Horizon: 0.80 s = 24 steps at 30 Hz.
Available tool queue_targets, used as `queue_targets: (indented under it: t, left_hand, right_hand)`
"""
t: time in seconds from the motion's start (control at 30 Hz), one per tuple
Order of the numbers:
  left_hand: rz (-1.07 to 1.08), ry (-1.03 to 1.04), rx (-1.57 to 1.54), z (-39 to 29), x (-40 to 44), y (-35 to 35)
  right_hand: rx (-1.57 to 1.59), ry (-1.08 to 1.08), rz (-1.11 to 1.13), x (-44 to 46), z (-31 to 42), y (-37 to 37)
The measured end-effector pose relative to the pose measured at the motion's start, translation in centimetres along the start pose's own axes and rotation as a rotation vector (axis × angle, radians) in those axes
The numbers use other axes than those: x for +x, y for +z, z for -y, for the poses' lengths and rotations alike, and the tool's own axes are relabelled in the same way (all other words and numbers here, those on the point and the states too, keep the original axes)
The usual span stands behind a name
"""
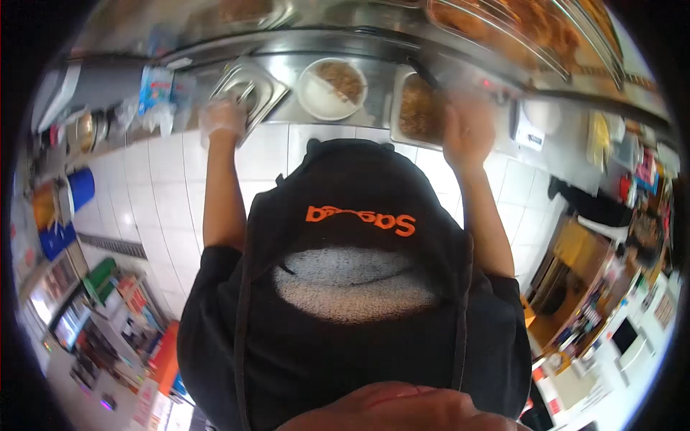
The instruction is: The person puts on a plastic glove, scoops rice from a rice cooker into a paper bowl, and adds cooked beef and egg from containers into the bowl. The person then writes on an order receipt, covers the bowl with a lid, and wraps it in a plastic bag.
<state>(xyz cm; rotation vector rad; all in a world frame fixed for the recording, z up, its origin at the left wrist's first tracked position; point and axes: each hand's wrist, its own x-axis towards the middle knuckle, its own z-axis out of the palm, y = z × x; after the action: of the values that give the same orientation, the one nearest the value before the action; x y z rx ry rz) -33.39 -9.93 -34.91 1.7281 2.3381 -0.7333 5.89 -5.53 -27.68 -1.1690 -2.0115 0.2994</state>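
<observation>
My left hand [224,118], in a clear glove, is at the near left edge of a metal tray [267,90] that has metal utensils in it. Its fingers are blurred. A white bowl [316,97], partly filled with brown food [343,80], stands on the steel counter between my hands. To the right of the bowl is a metal pan of brown shredded food [420,108]. My right hand [471,126] is beside that pan's right edge, smeared by motion; whether it holds anything cannot be made out.
Trays of orange-brown food [510,32] sit on a raised shelf beyond the counter. A blue-and-white packet [155,90] and plastic bags lie at the left. A white device [530,129] stands right of my right hand. Another person [596,205] is at the far right.
</observation>
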Motion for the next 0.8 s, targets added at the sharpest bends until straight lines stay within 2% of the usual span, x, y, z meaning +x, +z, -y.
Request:
queue_targets:
  t: [0.07, 0.2, 0.23, 0.3, 0.37, 0.4, 0.43, 0.47, 0.53, 0.57, 0.6, 0.63, 0.67, 0.7, 0.8]
  left_hand:
    - [-0.028, -0.091, -0.190, 0.1, 0.2, 0.0]
    - [-0.126, -0.102, -0.207, 1.7, -0.4, 1.3]
    - [-0.145, -0.079, -0.188, 2.5, -0.7, 1.1]
    - [-0.170, -0.037, -0.143, 4.2, -2.1, 0.0]
    - [-0.273, 0.002, -0.197, 5.3, -3.1, -1.5]
    - [-0.285, 0.013, -0.182, 4.7, -3.8, -3.7]
    - [-0.306, 0.107, -0.304, 4.0, -4.8, -6.1]
    - [-0.327, 0.198, -0.432, 2.7, -5.8, -8.4]
    - [-0.570, 0.546, -0.454, -0.9, -5.6, -10.9]
    - [-0.481, 0.613, -0.476, -4.5, -6.7, -14.3]
    - [-0.414, 0.647, -0.456, -7.4, -6.3, -15.7]
    - [-0.469, 0.770, -0.445, -10.4, -5.9, -16.0]
    - [-0.513, 0.875, -0.392, -13.4, -5.6, -16.5]
    - [-0.481, 0.910, -0.456, -16.4, -5.5, -16.5]
    - [-0.336, 0.952, -0.206, -23.3, -4.8, -15.7]
  right_hand:
    - [-0.028, 0.031, 0.047, -1.5, -1.3, -2.0]
    - [-0.020, 0.155, 0.060, -4.9, -3.5, -2.7]
    - [-0.022, 0.161, 0.034, -5.1, -4.0, -2.8]
    - [-0.070, 0.148, 0.146, -6.2, -4.6, -2.8]
    - [-0.049, 0.199, 0.125, -7.0, -4.9, -3.0]
    - [-0.031, 0.229, 0.127, -7.2, -5.1, -3.0]
    - [-0.009, 0.265, 0.137, -7.7, -5.0, -3.0]
    - [-0.003, 0.273, 0.128, -8.1, -4.9, -3.2]
    - [0.093, 0.441, -0.043, -8.2, -5.1, -3.6]
    - [0.101, 0.436, -0.045, -8.1, -5.3, -4.1]
    - [0.074, 0.414, -0.145, -7.9, -5.6, -4.8]
    - [0.046, 0.394, -0.243, -7.8, -5.8, -5.5]
    - [0.115, 0.486, -0.282, -7.9, -5.9, -5.9]
    - [0.121, 0.480, -0.302, -8.1, -6.5, -6.4]
    - [0.182, 0.461, -0.347, -8.7, -7.3, -7.0]
